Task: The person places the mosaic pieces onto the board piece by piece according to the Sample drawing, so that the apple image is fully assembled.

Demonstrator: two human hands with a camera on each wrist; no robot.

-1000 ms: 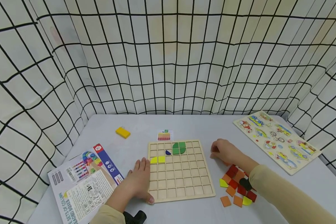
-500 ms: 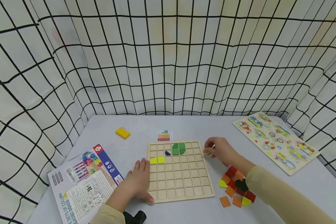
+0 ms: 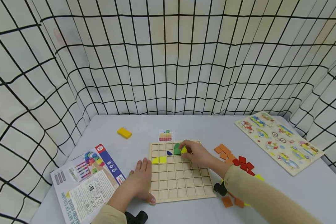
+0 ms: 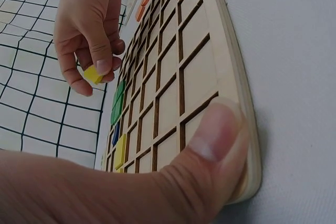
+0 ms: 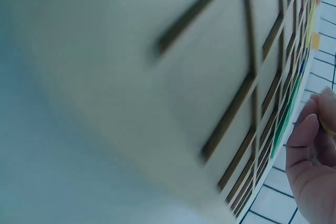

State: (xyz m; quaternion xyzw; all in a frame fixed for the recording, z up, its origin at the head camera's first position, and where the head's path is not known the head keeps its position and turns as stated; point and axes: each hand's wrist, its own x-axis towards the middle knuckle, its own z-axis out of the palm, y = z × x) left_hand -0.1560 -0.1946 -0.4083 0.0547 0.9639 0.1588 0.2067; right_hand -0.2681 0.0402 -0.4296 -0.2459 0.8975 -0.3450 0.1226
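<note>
A wooden grid board (image 3: 182,199) lies on the table. Set in it are green pieces (image 3: 176,149), a small dark blue piece (image 3: 169,153) and two yellow pieces (image 3: 159,160). Over the board's upper part, by the green pieces, my right hand (image 3: 195,153) pinches a small yellow tile (image 4: 93,74) between thumb and fingers, partly covering the green. My left hand (image 3: 140,182) rests along the board's left edge with straight fingers; its thumb (image 4: 218,129) lies over the near corner in the left wrist view.
Loose orange tiles (image 3: 224,151) and red tiles (image 3: 243,164) lie right of the board, some hidden by the sleeve. A pattern card (image 3: 166,135) sits behind it. Around are a printed box (image 3: 86,183), a yellow block (image 3: 124,133), a picture puzzle (image 3: 280,141) and a black net (image 3: 179,64).
My right hand has moved left from beside the board to over the green pieces, bringing the yellow tile. More orange tiles show where the hand was. My left hand stays put.
</note>
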